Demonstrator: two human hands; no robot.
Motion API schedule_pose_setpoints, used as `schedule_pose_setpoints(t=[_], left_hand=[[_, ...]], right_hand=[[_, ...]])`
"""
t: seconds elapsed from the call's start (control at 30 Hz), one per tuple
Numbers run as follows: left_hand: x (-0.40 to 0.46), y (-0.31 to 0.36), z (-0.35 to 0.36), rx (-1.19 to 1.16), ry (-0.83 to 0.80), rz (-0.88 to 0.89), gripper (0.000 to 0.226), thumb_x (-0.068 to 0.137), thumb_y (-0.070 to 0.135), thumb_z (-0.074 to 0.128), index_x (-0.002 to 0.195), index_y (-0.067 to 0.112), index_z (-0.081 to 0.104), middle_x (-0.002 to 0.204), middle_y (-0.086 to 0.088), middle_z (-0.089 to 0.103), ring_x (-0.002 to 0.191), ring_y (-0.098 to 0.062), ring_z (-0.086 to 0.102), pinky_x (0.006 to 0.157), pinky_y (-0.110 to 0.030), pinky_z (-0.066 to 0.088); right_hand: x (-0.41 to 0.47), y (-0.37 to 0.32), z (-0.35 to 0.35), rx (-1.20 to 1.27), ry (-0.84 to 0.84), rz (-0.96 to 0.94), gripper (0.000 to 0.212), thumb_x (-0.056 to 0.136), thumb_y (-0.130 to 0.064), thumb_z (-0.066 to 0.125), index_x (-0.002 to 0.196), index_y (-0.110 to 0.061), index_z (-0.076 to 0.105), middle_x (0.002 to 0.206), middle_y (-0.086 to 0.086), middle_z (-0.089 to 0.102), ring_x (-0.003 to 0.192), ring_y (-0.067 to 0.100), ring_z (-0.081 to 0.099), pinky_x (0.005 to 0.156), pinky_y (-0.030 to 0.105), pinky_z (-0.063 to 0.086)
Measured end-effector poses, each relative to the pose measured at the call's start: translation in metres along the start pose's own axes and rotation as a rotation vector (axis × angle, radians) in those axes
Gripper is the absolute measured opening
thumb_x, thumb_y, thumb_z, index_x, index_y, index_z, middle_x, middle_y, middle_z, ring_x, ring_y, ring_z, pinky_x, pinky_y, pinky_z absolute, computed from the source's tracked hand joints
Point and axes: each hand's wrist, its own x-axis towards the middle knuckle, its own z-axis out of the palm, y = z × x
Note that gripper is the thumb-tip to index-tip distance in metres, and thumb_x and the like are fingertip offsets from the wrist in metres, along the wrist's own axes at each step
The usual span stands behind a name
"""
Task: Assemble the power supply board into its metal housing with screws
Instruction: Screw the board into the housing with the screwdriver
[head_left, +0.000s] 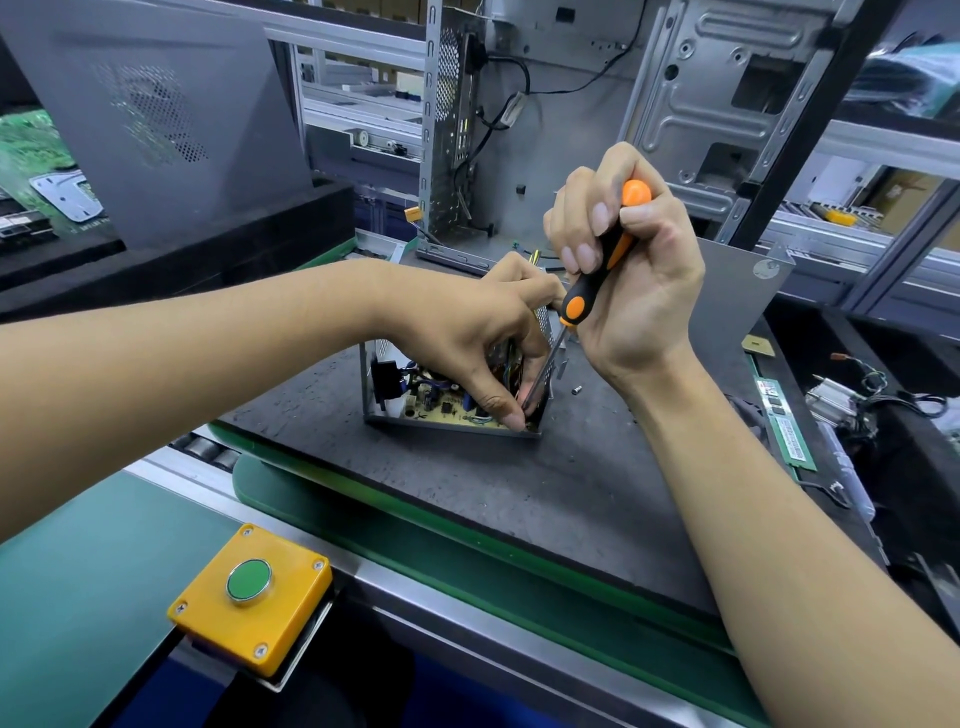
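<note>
The open grey metal housing (371, 387) stands on the dark work mat (519, 493), with the yellow power supply board (449, 410) lying inside it. My right hand (631, 270) grips an orange and black screwdriver (597, 280) held upright, its shaft running down into the housing's near right corner. My left hand (483, 338) reaches into the housing, thumb and fingers pinching around the screwdriver tip at the board's corner. The screw itself is hidden under my fingers. A loose screw (575, 388) lies on the mat just right of the housing.
An open computer case (519, 130) stands behind the housing. A grey side panel (156, 114) leans at back left. A yellow box with a green push button (249, 581) sits at the front edge. A green memory stick (784, 421) and loose cables (872, 395) lie at right.
</note>
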Motion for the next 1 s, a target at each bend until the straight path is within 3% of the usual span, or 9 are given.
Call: schedule_pose_setpoints(t=[0.2, 0.63, 0.8, 1.0], left_hand=[[-0.0017, 0.0005, -0.0004, -0.015, 0.002, -0.023, 0.032, 0.079, 0.051, 0.085, 0.070, 0.046, 0.055, 0.101, 0.057, 0.017, 0.118, 0.025, 0.010, 0.093, 0.005, 0.018], [-0.0003, -0.0017, -0.0011, -0.028, -0.022, -0.009, 0.024, 0.082, 0.052, 0.082, 0.073, 0.051, 0.060, 0.104, 0.056, 0.014, 0.120, 0.023, 0.009, 0.098, 0.005, 0.012], [0.0003, -0.0016, -0.0018, -0.016, -0.011, -0.005, 0.029, 0.081, 0.053, 0.083, 0.066, 0.050, 0.058, 0.100, 0.053, 0.018, 0.118, 0.021, 0.012, 0.091, 0.005, 0.017], [0.0007, -0.0022, -0.0026, -0.023, -0.017, -0.008, 0.023, 0.080, 0.056, 0.081, 0.072, 0.048, 0.061, 0.097, 0.051, 0.020, 0.114, 0.022, 0.014, 0.086, 0.005, 0.022]], right_hand=[[-0.0005, -0.0013, 0.0029, 0.017, -0.019, 0.011, 0.020, 0.082, -0.005, 0.029, 0.074, -0.016, 0.043, 0.056, -0.003, 0.044, 0.052, 0.015, 0.031, 0.057, 0.035, 0.018], [-0.0016, -0.0011, 0.0027, 0.016, -0.024, -0.002, 0.021, 0.083, -0.005, 0.027, 0.075, -0.016, 0.043, 0.056, -0.005, 0.045, 0.053, 0.016, 0.030, 0.060, 0.041, 0.016], [-0.0016, -0.0015, 0.0042, 0.023, -0.019, 0.001, 0.018, 0.083, -0.007, 0.030, 0.075, -0.017, 0.043, 0.056, -0.004, 0.045, 0.053, 0.019, 0.027, 0.061, 0.042, 0.014], [-0.0017, -0.0025, 0.0068, 0.015, -0.019, 0.020, 0.021, 0.082, -0.004, 0.027, 0.075, -0.016, 0.043, 0.054, -0.003, 0.044, 0.051, 0.016, 0.028, 0.055, 0.035, 0.018]])
